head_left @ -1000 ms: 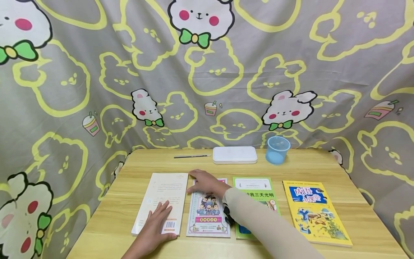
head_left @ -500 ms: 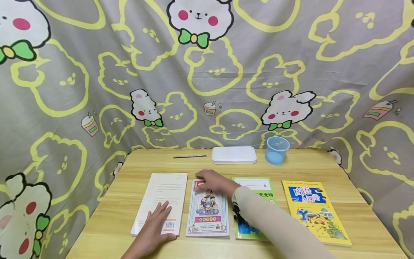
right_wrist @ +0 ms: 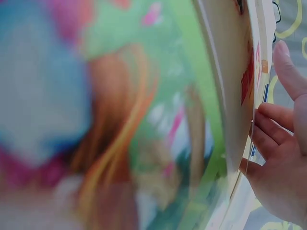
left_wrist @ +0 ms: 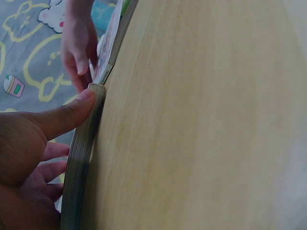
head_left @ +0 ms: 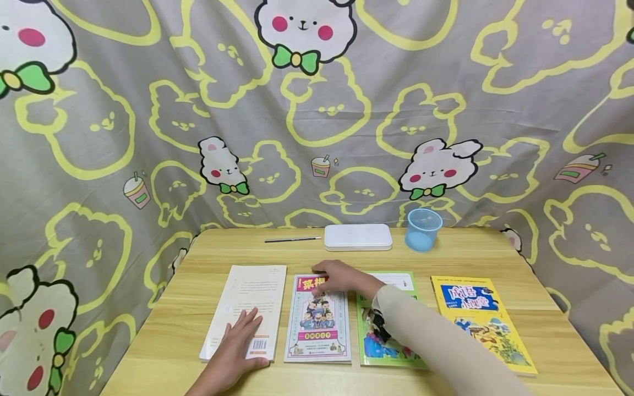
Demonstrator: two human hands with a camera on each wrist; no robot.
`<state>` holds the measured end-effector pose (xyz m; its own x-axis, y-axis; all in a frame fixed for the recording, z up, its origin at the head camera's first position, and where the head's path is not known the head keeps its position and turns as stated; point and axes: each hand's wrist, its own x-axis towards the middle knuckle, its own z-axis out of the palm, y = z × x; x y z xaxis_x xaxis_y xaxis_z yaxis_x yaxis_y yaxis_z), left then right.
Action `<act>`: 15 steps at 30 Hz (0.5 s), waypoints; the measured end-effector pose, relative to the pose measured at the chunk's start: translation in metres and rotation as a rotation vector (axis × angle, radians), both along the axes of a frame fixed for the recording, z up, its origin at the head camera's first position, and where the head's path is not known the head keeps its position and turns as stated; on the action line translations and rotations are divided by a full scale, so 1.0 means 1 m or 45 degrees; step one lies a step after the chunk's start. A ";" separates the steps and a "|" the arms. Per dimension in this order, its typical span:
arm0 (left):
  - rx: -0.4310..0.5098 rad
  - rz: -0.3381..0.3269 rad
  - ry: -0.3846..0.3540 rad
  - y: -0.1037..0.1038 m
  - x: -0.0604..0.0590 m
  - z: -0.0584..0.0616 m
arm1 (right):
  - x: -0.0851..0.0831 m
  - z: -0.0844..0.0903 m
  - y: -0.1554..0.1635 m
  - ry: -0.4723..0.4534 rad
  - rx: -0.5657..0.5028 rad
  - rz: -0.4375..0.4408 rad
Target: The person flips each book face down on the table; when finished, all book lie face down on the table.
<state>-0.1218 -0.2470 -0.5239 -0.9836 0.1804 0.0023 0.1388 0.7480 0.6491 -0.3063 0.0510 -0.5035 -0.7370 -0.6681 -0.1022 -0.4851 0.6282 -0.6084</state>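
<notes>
Beige sleeve and all, the right hand (head_left: 342, 276) reaches across from the lower right of the head view and rests on the top edge of the pink book (head_left: 318, 319), fingers bent over the title end; whether they pinch the cover or only touch it cannot be told, though the right wrist view shows the fingertips (right_wrist: 268, 127) against thin page edges. Lower left of centre, the left hand (head_left: 238, 346) lies flat with straight fingers on the near end of the white book (head_left: 246, 308), its thumb (left_wrist: 67, 115) pressed against that book's edge in the left wrist view. The pink book sits in the middle of the near row, just beside the white book on its left and the green book (head_left: 391, 341) on its right, its long axis running from the near table edge toward the back, title end away from the person. The right hand is at its far end; the left hand is near its near left corner but not on it. Further right lies a yellow book (head_left: 477, 322). At the back of the wooden table (head_left: 495, 256) are a pen (head_left: 292, 240), a white case (head_left: 358, 237) and a blue cup (head_left: 423, 230), before a rabbit-print cloth (head_left: 148, 110).
</notes>
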 end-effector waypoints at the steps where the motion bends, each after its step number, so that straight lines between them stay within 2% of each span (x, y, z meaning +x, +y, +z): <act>1: -0.002 0.001 -0.002 0.000 0.000 0.000 | 0.000 -0.001 0.003 0.003 0.001 0.002; 15: -0.013 -0.002 0.005 0.000 0.000 0.001 | 0.004 -0.003 0.037 0.003 -0.033 -0.032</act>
